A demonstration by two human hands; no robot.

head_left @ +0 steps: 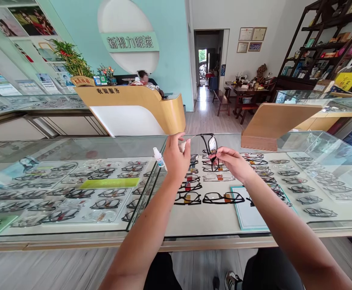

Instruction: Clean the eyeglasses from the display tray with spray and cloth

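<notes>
The right hand (232, 161) pinches a pair of black-framed glasses (211, 150) at the lower part of the frame, fingers closed round the rim, and holds it raised above the glass-topped bench (73, 235), turned on edge so one lens faces the camera. The left hand (176, 158) is closed as well, its fingertips up at the thin temple arm that runs from the frame toward it; it seems also to grip a small white dropper bottle (158, 157), which sticks out from the hand's left side, though how the fingers wrap it is hard to make out. Both forearms reach out over the near edge of the bench. Directly beneath the hands, under the glass, lie rows of black frames (208, 197) on a white tray, with a pale card edged in teal (248, 213) just beside them. To the left, in the next case, more frames lie in rows around a yellow-green strip (109, 183). On the right, further frames sit under another glass panel. Beyond the bench stands a curved wooden reception desk (133, 106) with a person seated behind it, against a teal wall bearing a sign (129, 41) in Chinese characters. A potted plant (71, 60) stands at the desk's left end. Farther back on the right are a dark wooden table with a seat by it (242, 94) and a tall dark shelf (327, 40) full of boxes
</notes>
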